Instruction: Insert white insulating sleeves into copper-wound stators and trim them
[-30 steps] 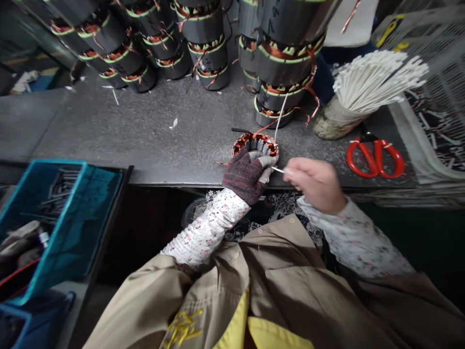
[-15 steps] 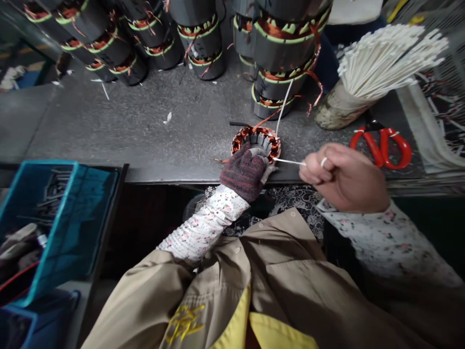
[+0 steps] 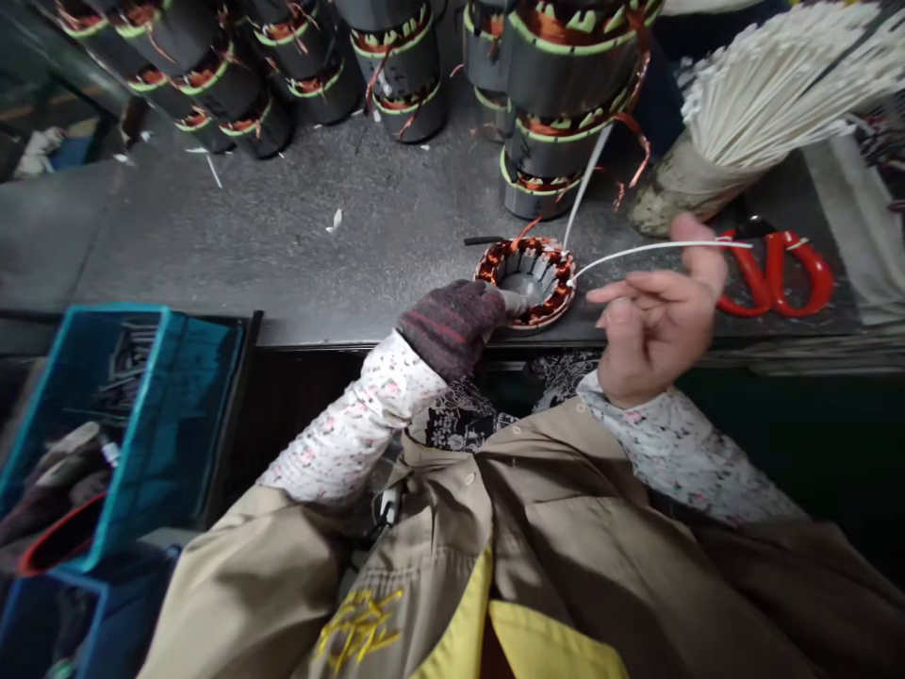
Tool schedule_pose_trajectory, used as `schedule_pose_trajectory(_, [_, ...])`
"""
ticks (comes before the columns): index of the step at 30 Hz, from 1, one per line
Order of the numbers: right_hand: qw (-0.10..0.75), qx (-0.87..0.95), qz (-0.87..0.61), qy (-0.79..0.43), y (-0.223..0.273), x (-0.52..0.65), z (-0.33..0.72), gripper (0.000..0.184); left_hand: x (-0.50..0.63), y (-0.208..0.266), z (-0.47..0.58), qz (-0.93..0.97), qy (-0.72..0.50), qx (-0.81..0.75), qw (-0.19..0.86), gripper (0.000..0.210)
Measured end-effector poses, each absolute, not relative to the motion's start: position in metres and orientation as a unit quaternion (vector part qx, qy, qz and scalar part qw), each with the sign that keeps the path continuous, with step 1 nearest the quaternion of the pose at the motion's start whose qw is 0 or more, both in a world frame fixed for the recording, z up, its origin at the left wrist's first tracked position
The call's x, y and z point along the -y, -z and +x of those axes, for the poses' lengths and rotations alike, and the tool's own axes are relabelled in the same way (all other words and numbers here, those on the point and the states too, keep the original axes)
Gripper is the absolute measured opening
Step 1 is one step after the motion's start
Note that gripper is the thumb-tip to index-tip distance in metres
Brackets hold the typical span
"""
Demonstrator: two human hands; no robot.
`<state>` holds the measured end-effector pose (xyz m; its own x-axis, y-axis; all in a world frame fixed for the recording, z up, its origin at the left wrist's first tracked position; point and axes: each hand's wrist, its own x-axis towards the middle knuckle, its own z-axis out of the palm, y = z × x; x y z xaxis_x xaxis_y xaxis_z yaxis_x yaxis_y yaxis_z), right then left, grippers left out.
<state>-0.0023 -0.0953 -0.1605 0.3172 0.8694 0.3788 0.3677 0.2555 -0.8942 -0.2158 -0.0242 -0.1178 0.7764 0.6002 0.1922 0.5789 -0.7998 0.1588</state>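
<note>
Looks like the tie-tightening step on the copper ring [image 3: 543, 270] on the bench [image 3: 269, 255], gloved left hand [image 3: 452, 322] gripping its near-left rim, right hand [image 3: 657, 316] loosely open to its right, so snugging that white tie [image 3: 636, 251] probably calls for a pinch.

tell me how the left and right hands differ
The left hand wears a dark, red-striped knit glove; the right hand is ungloved. The left hand touches the near rim of the wound stator, while the right hand is apart from it, its fingers spread where a white cable tie crosses them in view. Both have floral sleeves.
</note>
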Motion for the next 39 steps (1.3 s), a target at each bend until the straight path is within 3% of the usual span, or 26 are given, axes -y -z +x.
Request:
schedule_pose_trajectory(3, [0.658,0.503,-0.552,-0.098,0.168,0.093,0.007,0.022,0.01,0.11,-0.214,0.952,-0.075,-0.289,0.063,0.032])
schedule_pose_trajectory(7, [0.679,0.442,-0.585,-0.038,0.173,0.062,0.046,0.023,0.005,0.102,-0.206,0.972,-0.114,-0.203,0.005,0.027])
schedule_pose_trajectory(12, [0.615,0.45,-0.647,0.013,0.157,0.018,0.099,0.022,-0.008,0.102,-0.208,0.986,-0.146,-0.081,0.027,0.024])
schedule_pose_trajectory(15, [0.564,0.48,-0.671,0.043,0.143,-0.002,0.109,0.021,-0.011,0.115,-0.206,0.979,-0.161,-0.096,0.078,0.019])
schedule_pose_trajectory(18, [0.584,0.459,-0.666,0.069,0.135,-0.009,0.111,0.02,-0.003,0.133,-0.201,0.959,-0.227,-0.155,0.063,0.018])
schedule_pose_trajectory(28, [0.745,0.286,-0.602,-0.02,0.17,0.003,0.118,0.017,0.033,0.157,-0.181,0.873,-0.361,-0.325,-0.035,0.012])
schedule_pose_trajectory(35, [0.717,0.278,-0.633,-0.086,0.172,-0.028,0.145,0.014,0.032,0.157,-0.179,0.869,-0.373,-0.323,-0.019,0.012])
schedule_pose_trajectory(39, [0.706,0.323,-0.628,-0.046,0.17,-0.022,0.148,0.018,0.032,0.157,-0.178,0.867,-0.394,-0.302,-0.031,0.014])
